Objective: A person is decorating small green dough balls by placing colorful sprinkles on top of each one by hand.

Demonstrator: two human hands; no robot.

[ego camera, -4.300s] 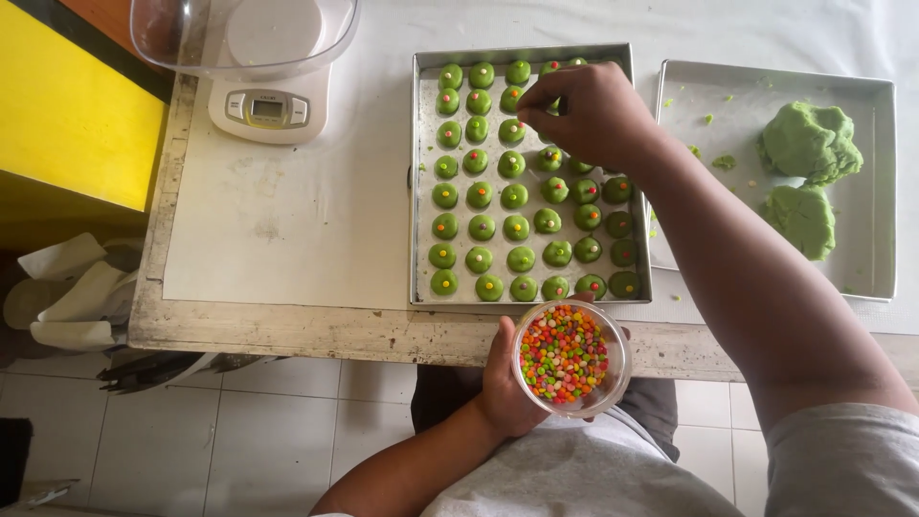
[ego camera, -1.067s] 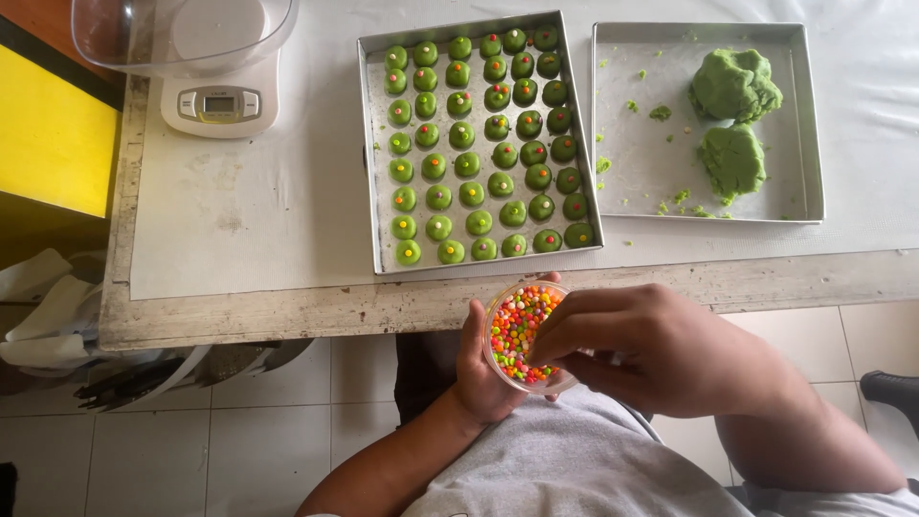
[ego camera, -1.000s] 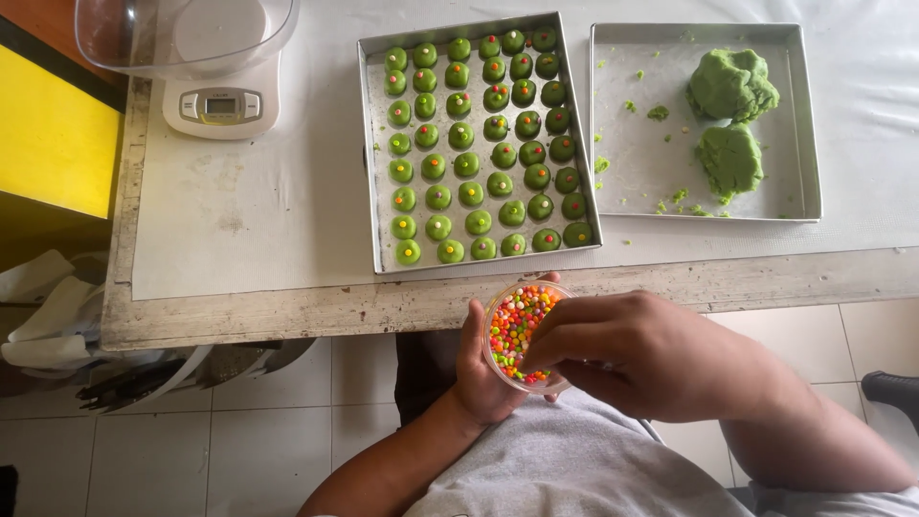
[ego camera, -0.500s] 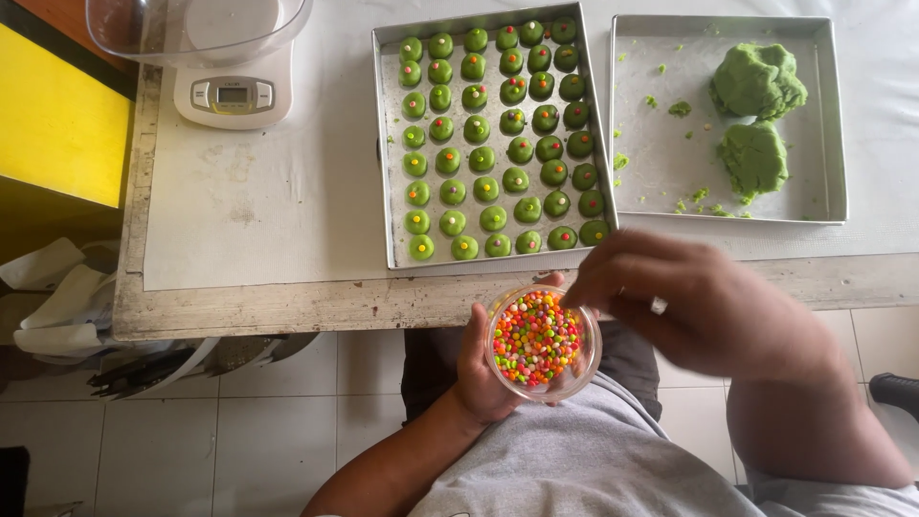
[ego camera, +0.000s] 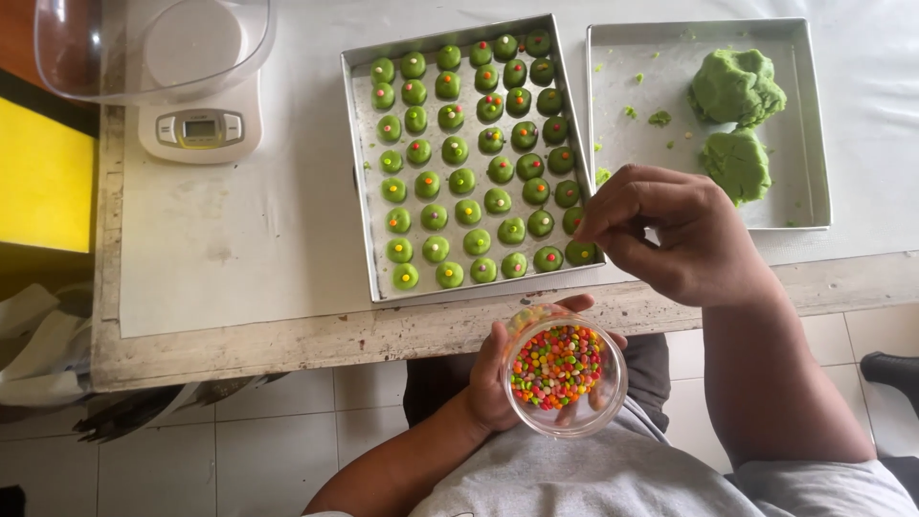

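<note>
The left hand (ego camera: 498, 378) is cradling a small clear round cup of multicoloured candy sprinkles (ego camera: 560, 369) from below, fingers wrapping its far side, just under the worn table edge (ego camera: 287, 340). The right hand (ego camera: 670, 230) is hovering at the 5 o'clock corner of the square silver baking tray (ego camera: 369, 191), its thumb and forefinger pinching together over the last cookie in that corner; whether a sprinkle is sitting between the fingertips is too small to tell.

The tray is holding green round dough balls (ego camera: 469, 158) lying in seven rows of roughly six, about forty-two in all, each carrying a coloured sprinkle on top as far as can be seen. The corner ball (ego camera: 579, 252) at 5 o'clock is lying just beside the pinching fingertips.

At 3 o'clock from this tray, a second silver tray (ego camera: 613, 124) is lying just beside it, holding two lumps of green dough (ego camera: 737, 120), one above the other, with several small green crumbs scattered about its floor. At 10 o'clock, one white digital kitchen scale (ego camera: 201, 129) is bearing one clear plastic bowl (ego camera: 153, 43). Everything is resting on a white sheet (ego camera: 249, 230) covering the table. A yellow panel (ego camera: 43, 187) is showing at 9 o'clock.
</note>
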